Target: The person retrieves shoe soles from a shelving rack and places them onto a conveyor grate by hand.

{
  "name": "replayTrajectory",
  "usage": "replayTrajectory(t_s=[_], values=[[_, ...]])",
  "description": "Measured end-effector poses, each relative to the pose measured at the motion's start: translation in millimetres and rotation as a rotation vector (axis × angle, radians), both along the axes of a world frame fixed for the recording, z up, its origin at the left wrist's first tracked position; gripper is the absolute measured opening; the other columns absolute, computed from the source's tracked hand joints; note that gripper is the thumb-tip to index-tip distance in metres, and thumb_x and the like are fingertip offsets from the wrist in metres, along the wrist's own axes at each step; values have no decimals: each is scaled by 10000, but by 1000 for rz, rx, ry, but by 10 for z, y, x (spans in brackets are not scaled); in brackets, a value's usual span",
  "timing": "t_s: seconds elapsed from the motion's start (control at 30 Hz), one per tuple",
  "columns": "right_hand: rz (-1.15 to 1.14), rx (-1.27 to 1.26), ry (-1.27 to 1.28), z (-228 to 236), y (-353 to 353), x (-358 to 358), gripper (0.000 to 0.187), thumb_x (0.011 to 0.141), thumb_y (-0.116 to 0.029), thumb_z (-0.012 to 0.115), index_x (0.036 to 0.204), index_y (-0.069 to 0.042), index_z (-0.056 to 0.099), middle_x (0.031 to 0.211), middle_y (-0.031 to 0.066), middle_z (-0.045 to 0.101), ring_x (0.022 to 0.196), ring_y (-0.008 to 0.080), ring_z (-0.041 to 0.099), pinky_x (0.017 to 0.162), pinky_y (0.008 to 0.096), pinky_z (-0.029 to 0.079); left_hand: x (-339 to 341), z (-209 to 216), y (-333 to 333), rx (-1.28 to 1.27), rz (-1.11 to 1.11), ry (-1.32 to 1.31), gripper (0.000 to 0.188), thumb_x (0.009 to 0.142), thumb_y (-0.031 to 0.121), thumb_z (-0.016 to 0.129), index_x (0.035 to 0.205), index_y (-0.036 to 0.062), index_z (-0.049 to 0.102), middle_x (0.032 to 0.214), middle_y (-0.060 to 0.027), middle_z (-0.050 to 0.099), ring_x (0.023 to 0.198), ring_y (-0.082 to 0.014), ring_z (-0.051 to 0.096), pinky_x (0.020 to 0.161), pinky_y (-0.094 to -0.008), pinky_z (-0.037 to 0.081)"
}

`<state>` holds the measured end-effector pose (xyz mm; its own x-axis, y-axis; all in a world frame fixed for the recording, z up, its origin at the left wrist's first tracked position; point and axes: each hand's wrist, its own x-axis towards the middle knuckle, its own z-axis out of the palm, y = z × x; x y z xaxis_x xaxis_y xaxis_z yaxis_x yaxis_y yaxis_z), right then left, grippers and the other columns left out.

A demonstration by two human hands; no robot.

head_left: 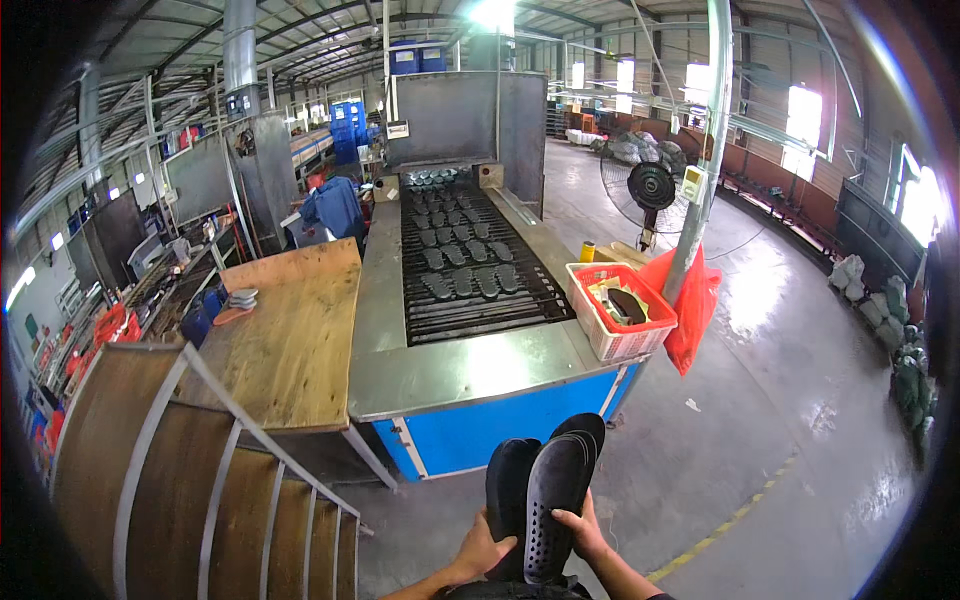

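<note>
Close to my body I hold up a bunch of black shoe insoles. My left hand [482,550] grips the insoles [507,485] on the left side, its thumb pressed against their edge. My right hand [587,532] is closed around the lower part of a dark insole [552,490] with rows of small holes, thumb on its face. More black insoles show behind its upper end. In front of me, several rows of dark insoles [462,282] lie on the black slatted bed of a conveyor [480,325]. The undersides of the held insoles are hidden.
A basket [610,345] with a red liner sits on the conveyor's right corner. Beside it are a metal post [703,150], a red bag [695,320] and a fan [652,187]. Left stand a wooden table [290,340] with a few insoles [242,299] and a slanted shelf rack [180,480].
</note>
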<state>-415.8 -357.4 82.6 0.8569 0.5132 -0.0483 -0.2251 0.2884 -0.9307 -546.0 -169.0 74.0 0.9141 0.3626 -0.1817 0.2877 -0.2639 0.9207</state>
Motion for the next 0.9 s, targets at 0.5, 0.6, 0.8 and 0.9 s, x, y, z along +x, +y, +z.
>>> replayTrajectory(t_s=[0.5,0.6,0.8,0.9], values=[[249,119,589,-551,1020,3012,389,876,-300,653,1151,-26,642,951,112,721,766,240,689,739,383,580,2158,-831,1842,-463,510,-125,543,775,95,748,1261,-13,531,1125,-125,667,1003,-251,653,909,-384,528],[179,79,613,-656,1106,3347,339,874,-335,655,989,-22,712,854,98,734,713,234,689,691,368,564,2420,-739,2319,-434,613,-81,449,766,68,725,1185,-4,584,1049,-114,689,979,-248,666,893,-370,530],[123,1,676,-569,1784,3985,406,870,-379,654,1040,-17,724,922,134,752,766,277,705,742,389,576,2873,-1581,3935,-465,662,-58,518,744,65,713,1236,7,565,1078,-133,689,944,-261,684,871,-404,552],[25,3,728,-401,1943,4276,437,868,-393,649,1069,-11,717,958,136,753,788,287,710,771,394,582,3301,-1650,4416,-574,604,90,588,739,66,712,1293,-1,525,1084,-130,688,974,-286,684,902,-422,550]])
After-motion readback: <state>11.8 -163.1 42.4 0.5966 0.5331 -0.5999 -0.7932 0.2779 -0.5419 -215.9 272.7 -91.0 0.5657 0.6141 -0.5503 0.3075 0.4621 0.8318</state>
